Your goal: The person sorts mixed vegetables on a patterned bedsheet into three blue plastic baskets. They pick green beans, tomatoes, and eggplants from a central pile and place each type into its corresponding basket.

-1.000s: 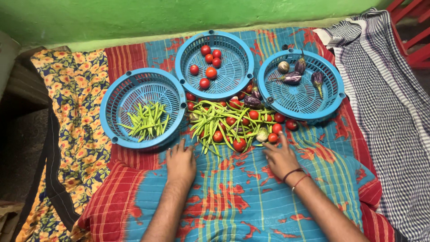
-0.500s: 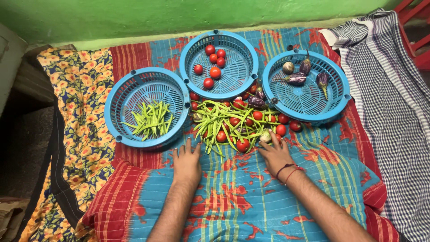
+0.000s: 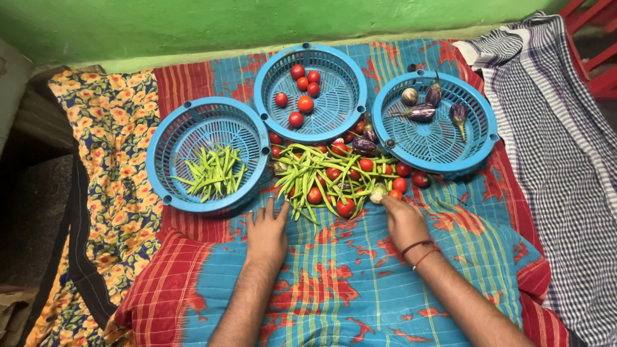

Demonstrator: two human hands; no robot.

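Observation:
A pile of green beans (image 3: 316,172), red tomatoes (image 3: 345,207) and small eggplants (image 3: 364,146) lies on a striped cloth (image 3: 360,283) in front of three blue baskets. My left hand (image 3: 267,234) rests flat on the cloth, fingers apart, just touching the pile's near left edge. My right hand (image 3: 402,220) is at the pile's near right edge, its fingertips pinched on a small pale eggplant (image 3: 378,191). The left basket (image 3: 168,138) holds green beans, the middle basket (image 3: 347,71) holds tomatoes, and the right basket (image 3: 479,138) holds small purple eggplants.
A green wall (image 3: 257,26) runs along the back. A flowered yellow cloth (image 3: 109,128) lies to the left and a checked grey cloth (image 3: 565,160) to the right. Red furniture legs (image 3: 594,45) stand at the top right corner.
Both hands have moved forward to the pile. My right hand's fingertips have closed on the pale eggplant at the pile's near edge.

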